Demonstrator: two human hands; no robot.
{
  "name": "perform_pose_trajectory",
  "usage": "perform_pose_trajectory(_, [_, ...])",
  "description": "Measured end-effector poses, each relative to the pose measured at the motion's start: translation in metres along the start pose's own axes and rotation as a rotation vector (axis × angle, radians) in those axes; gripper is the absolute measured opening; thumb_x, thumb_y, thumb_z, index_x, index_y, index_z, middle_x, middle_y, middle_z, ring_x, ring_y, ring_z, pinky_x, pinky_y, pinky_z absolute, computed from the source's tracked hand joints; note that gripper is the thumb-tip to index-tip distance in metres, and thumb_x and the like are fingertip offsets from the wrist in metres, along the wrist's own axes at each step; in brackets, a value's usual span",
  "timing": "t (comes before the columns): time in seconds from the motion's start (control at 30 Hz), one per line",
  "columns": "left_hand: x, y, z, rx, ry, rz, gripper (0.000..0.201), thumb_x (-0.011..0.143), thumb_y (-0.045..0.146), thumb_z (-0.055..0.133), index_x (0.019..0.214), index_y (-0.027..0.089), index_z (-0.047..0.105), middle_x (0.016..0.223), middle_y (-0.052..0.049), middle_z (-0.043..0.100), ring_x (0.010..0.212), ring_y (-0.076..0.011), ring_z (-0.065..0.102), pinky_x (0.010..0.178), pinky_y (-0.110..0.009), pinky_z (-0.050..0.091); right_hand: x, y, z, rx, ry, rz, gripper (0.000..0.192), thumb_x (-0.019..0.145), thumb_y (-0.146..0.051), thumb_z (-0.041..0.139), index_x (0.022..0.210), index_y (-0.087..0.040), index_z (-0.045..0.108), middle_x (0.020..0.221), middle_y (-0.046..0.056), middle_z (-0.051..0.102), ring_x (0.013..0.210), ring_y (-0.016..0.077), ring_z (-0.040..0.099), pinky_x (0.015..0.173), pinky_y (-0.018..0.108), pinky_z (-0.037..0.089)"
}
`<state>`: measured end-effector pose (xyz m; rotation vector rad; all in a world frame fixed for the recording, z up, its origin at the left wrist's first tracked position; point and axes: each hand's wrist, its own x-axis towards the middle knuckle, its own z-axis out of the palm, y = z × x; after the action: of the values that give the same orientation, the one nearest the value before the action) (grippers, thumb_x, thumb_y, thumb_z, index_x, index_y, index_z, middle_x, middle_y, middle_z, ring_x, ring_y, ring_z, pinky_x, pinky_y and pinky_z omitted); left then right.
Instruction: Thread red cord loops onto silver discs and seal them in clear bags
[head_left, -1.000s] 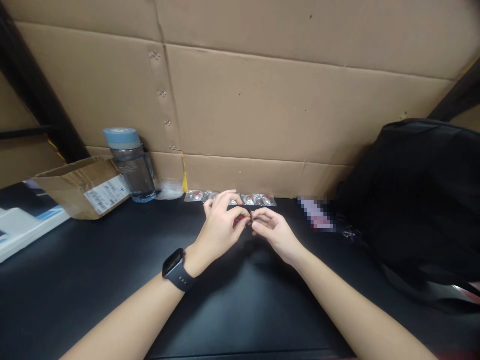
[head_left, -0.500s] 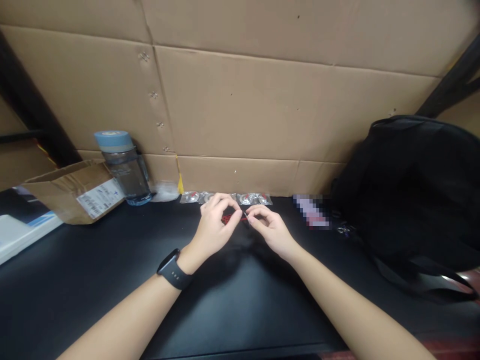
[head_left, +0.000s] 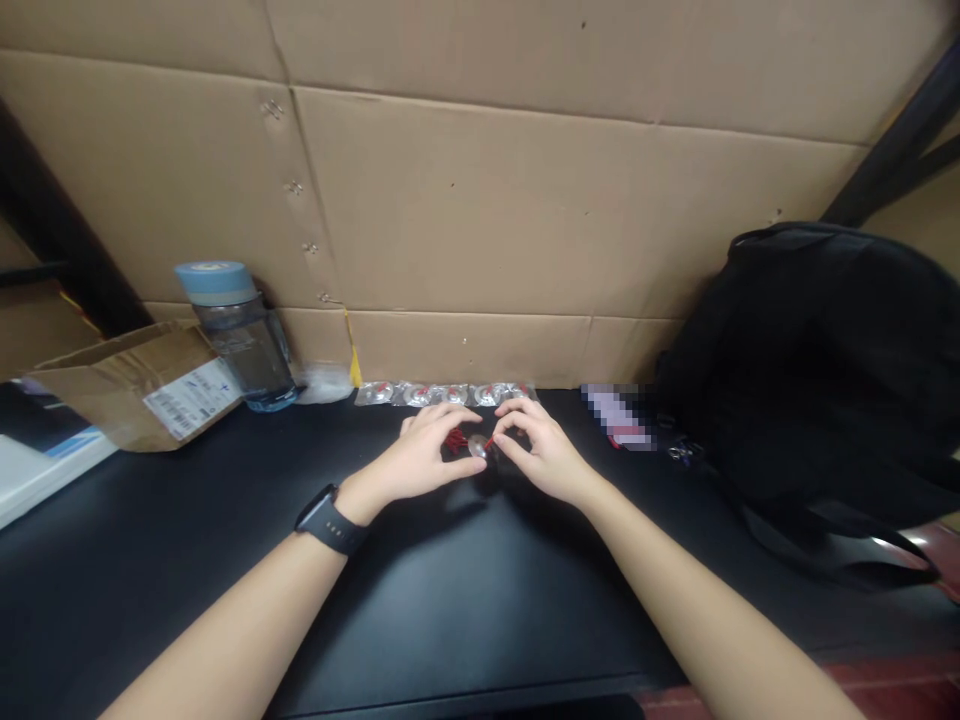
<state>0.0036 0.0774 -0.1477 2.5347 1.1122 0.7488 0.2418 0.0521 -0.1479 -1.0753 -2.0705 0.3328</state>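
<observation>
My left hand (head_left: 424,462) and my right hand (head_left: 541,455) meet over the black table (head_left: 465,590), fingertips pinched together on one small object (head_left: 477,447). It shows a silvery round part and thin red strands; finer detail is too small to tell. A dark watch (head_left: 328,521) sits on my left wrist. Just behind my hands, a row of small clear packets (head_left: 442,393) with red and silver contents lies along the foot of the cardboard wall.
A cardboard wall (head_left: 480,200) closes the back. A blue-capped water bottle (head_left: 238,335) and an open cardboard box (head_left: 131,380) stand at the left. A large black bag (head_left: 825,370) fills the right side, with a blurred small item (head_left: 619,415) beside it.
Both hands have lowered toward the table and stayed together on the small object. The red strands show more now. The view has shifted a little to the right.
</observation>
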Motion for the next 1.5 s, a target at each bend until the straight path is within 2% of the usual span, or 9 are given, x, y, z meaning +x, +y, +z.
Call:
perform_pose_trajectory(0.07, [0.001, -0.016, -0.009, 0.056, -0.018, -0.008, 0.047, 0.087, 0.039, 0.068, 0.131, 0.03, 0.059, 0.136, -0.006, 0.06, 0.128, -0.0292, 0.053, 0.109, -0.048, 0.04, 0.0, 0.006, -0.003, -0.06, -0.049, 0.003, 0.009, 0.094, -0.025, 0.063, 0.087, -0.023, 0.068, 0.122, 0.007, 0.06, 0.119, 0.0237, 0.055, 0.106, 0.044, 0.042])
perform_pose_trajectory(0.17, [0.0, -0.043, -0.019, 0.214, -0.085, -0.044, 0.027, 0.084, 0.02, 0.063, 0.109, 0.026, 0.07, 0.121, -0.006, 0.066, 0.121, -0.0295, 0.056, 0.107, -0.047, 0.04, 0.001, 0.015, -0.007, -0.104, -0.102, 0.046, 0.012, 0.092, -0.023, 0.064, 0.082, -0.022, 0.07, 0.123, 0.008, 0.059, 0.121, 0.0249, 0.053, 0.108, 0.046, 0.04])
perform_pose_trajectory(0.33, [-0.001, -0.065, -0.021, 0.187, -0.174, 0.001, 0.02, 0.086, 0.021, 0.066, 0.102, 0.029, 0.075, 0.114, -0.004, 0.067, 0.113, -0.025, 0.06, 0.102, -0.039, 0.042, 0.002, 0.028, -0.007, -0.114, -0.111, 0.087, 0.01, 0.09, -0.022, 0.066, 0.081, -0.021, 0.072, 0.119, 0.008, 0.06, 0.118, 0.0253, 0.055, 0.106, 0.047, 0.041])
perform_pose_trajectory(0.6, [0.001, -0.07, -0.009, 0.143, -0.139, -0.012, 0.006, 0.086, 0.028, 0.072, 0.09, 0.028, 0.077, 0.108, -0.003, 0.068, 0.106, -0.0227, 0.06, 0.098, -0.036, 0.042, 0.003, 0.036, -0.009, -0.082, -0.152, 0.074, 0.009, 0.088, -0.021, 0.068, 0.08, -0.021, 0.073, 0.114, 0.008, 0.063, 0.109, 0.0228, 0.061, 0.1, 0.043, 0.045])
perform_pose_trajectory(0.83, [0.0, -0.072, -0.004, 0.191, -0.122, -0.111, 0.005, 0.082, 0.034, 0.075, 0.085, 0.03, 0.077, 0.114, -0.002, 0.066, 0.114, -0.0284, 0.056, 0.102, -0.044, 0.037, 0.003, 0.046, -0.028, -0.119, -0.144, 0.103, 0.007, 0.088, -0.024, 0.067, 0.091, -0.022, 0.072, 0.103, 0.006, 0.067, 0.098, 0.0212, 0.063, 0.093, 0.039, 0.048])
perform_pose_trajectory(0.97, [-0.001, -0.069, -0.007, 0.175, -0.136, -0.12, 0.007, 0.078, 0.033, 0.078, 0.084, 0.03, 0.078, 0.116, -0.003, 0.064, 0.116, -0.0296, 0.054, 0.102, -0.045, 0.037, -0.002, 0.064, -0.043, -0.219, -0.186, 0.163, 0.032, 0.077, -0.023, 0.076, 0.109, -0.021, 0.072, 0.113, 0.009, 0.066, 0.104, 0.0245, 0.063, 0.095, 0.041, 0.048])
perform_pose_trajectory(1.1, [-0.001, -0.061, -0.009, 0.208, -0.152, -0.128, 0.003, 0.077, 0.028, 0.078, 0.079, 0.03, 0.077, 0.115, -0.003, 0.064, 0.115, -0.0301, 0.054, 0.099, -0.046, 0.037, -0.005, 0.072, -0.047, -0.184, -0.243, 0.202, 0.037, 0.073, -0.02, 0.078, 0.109, -0.021, 0.071, 0.107, 0.007, 0.07, 0.093, 0.022, 0.067, 0.086, 0.035, 0.051])
perform_pose_trajectory(1.33, [-0.006, -0.047, -0.003, 0.311, -0.071, -0.036, 0.012, 0.084, 0.019, 0.068, 0.074, 0.022, 0.073, 0.114, -0.008, 0.062, 0.113, -0.0313, 0.054, 0.092, -0.045, 0.037, -0.007, 0.073, -0.047, -0.158, -0.259, 0.252, 0.048, 0.07, -0.017, 0.079, 0.116, -0.023, 0.07, 0.104, 0.006, 0.074, 0.092, 0.0213, 0.069, 0.084, 0.033, 0.052])
perform_pose_trajectory(1.5, [-0.007, -0.046, 0.001, 0.353, -0.028, 0.03, 0.011, 0.087, 0.017, 0.065, 0.079, 0.021, 0.071, 0.12, -0.009, 0.06, 0.12, -0.0322, 0.05, 0.096, -0.046, 0.035, -0.006, 0.07, -0.05, -0.131, -0.29, 0.237, 0.034, 0.073, -0.017, 0.076, 0.107, -0.023, 0.073, 0.102, 0.004, 0.076, 0.088, 0.0211, 0.069, 0.08, 0.032, 0.051])
